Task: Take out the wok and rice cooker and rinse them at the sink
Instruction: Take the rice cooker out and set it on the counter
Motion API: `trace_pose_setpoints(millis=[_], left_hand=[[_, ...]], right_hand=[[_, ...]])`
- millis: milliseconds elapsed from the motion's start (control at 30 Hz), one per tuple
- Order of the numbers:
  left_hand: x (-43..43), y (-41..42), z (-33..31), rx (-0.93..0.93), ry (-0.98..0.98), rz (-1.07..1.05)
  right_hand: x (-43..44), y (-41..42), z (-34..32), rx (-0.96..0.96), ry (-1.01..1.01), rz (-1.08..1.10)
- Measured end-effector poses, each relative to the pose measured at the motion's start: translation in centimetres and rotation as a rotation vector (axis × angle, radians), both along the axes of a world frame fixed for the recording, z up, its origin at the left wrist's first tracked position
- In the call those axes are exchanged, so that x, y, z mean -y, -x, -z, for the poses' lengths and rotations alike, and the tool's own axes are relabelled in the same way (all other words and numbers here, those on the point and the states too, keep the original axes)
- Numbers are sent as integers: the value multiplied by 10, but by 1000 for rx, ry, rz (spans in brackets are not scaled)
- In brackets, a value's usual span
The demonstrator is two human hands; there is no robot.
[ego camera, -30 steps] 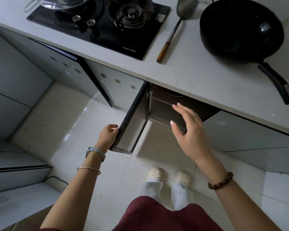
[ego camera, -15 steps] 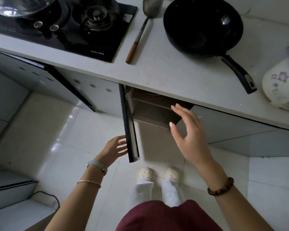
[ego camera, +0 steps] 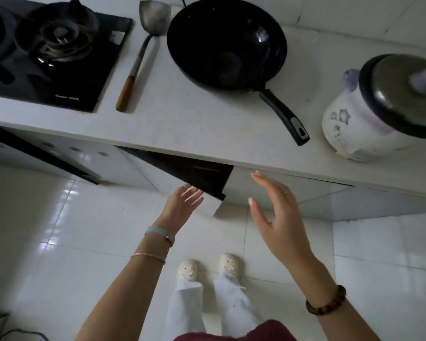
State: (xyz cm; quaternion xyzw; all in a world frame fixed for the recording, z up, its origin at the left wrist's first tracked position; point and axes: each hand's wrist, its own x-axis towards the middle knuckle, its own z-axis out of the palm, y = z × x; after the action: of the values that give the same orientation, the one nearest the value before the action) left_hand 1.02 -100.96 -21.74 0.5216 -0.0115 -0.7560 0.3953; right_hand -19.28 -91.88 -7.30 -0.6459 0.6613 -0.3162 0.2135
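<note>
Two bare hands hung open and empty below the counter (ego camera: 182,124) edge: the left hand (ego camera: 182,205) had its fingers spread just beside the dark edge of a partly open cabinet door (ego camera: 202,178), the right hand (ego camera: 278,212) to its right. On the counter the black wok (ego camera: 226,43) sat between a spatula (ego camera: 143,50) on its left and the rice cooker (ego camera: 379,109) at the right.

Rice cooker (ego camera: 369,114) — right side cut off.
</note>
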Motion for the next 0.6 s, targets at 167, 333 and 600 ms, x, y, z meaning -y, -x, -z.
trace_pose_setpoints(millis=[167,333,600], left_hand=[[30,33,0,-66,13,-98],[48,49,-3,-37,30,-99],[62,54,-15,33,38,-58]], right_hand=[[7,29,-2,5,-9,47],[10,42,-1,-2,-17,63],[9,40,-1,9,-14,86]])
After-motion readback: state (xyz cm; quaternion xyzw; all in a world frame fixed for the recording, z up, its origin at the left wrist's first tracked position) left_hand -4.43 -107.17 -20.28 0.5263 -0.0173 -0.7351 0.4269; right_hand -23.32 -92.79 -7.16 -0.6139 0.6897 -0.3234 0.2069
